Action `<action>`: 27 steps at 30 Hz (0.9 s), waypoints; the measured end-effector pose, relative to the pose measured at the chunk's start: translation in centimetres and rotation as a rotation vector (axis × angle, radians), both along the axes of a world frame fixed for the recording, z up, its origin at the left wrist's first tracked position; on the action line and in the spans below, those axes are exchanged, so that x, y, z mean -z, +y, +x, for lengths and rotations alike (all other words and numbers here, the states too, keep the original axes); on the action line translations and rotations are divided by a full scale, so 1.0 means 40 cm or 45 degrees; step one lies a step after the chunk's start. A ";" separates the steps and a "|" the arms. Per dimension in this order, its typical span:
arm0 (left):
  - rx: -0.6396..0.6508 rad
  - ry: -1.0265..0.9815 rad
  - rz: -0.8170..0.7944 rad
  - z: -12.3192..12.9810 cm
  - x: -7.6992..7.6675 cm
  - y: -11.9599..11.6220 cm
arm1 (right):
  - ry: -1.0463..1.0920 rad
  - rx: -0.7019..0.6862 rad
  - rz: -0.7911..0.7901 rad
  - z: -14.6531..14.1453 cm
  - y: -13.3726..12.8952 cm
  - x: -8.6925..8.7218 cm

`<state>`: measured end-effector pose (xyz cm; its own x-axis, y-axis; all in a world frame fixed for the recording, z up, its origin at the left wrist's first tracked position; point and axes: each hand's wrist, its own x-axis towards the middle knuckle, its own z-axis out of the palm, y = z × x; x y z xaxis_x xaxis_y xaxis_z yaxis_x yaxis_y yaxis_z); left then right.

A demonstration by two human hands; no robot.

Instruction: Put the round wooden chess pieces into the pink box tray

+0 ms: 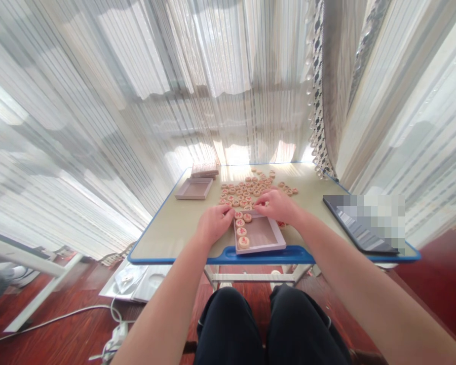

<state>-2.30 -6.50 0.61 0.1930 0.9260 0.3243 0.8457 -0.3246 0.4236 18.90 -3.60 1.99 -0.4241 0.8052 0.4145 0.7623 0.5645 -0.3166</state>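
A shallow open box (pixel 263 232) stands at the near edge of the table. Inside it, several round Chinese chess pieces (pixel 243 242) with red characters line the left side, and one more sits beside the top one. My left hand (pixel 215 223) rests by the box's far left corner, fingers curled together at its rim. Over the far rim is my right hand (pixel 276 204), its thumb and finger drawn close above the loose pieces; whether a piece is between them is hidden. A spread of loose Chinese chess pieces (pixel 246 190) lies just beyond the box.
An empty-looking shallow tray (pixel 194 189) lies at the far left, with a flat stacked box (pixel 204 169) behind it. A dark flat device (pixel 359 228) sits on the right of the blue-edged table (pixel 161 223). Curtains (pixel 228 81) hang right behind the table.
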 end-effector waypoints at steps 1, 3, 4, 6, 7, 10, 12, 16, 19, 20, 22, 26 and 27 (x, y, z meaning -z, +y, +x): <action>-0.003 0.002 0.001 -0.001 0.000 0.000 | -0.011 -0.011 -0.021 0.001 0.000 0.000; -0.009 0.003 -0.003 -0.001 -0.001 0.002 | -0.016 -0.033 -0.052 0.002 -0.003 -0.003; -0.013 0.002 -0.007 -0.002 -0.001 0.003 | -0.018 -0.040 -0.063 0.001 -0.005 -0.004; -0.020 -0.009 -0.026 -0.002 -0.002 0.006 | -0.029 -0.039 -0.082 -0.001 -0.007 -0.007; -0.021 -0.022 -0.040 -0.003 -0.002 0.007 | -0.039 -0.032 -0.088 -0.001 -0.007 -0.008; -0.036 -0.076 -0.064 -0.006 -0.002 0.011 | -0.068 -0.012 -0.094 -0.001 -0.004 -0.007; -0.047 -0.083 -0.059 -0.007 -0.001 0.012 | -0.069 -0.015 -0.085 0.000 -0.001 -0.005; -0.052 -0.048 -0.048 -0.006 -0.002 0.010 | -0.063 -0.003 -0.061 0.002 0.002 -0.002; -0.067 -0.029 -0.068 -0.004 -0.003 0.009 | -0.072 0.009 -0.063 0.001 0.003 -0.002; -0.074 -0.019 -0.078 -0.004 -0.004 0.008 | -0.069 0.011 -0.071 0.002 0.003 -0.002; -0.094 0.016 -0.092 -0.002 -0.007 0.004 | -0.047 0.010 -0.106 0.005 0.006 -0.001; -0.155 0.204 0.056 0.009 -0.034 -0.007 | 0.023 0.058 -0.184 0.025 0.027 0.003; -0.153 0.257 0.126 0.015 -0.046 -0.005 | 0.042 0.103 -0.187 0.031 0.036 0.004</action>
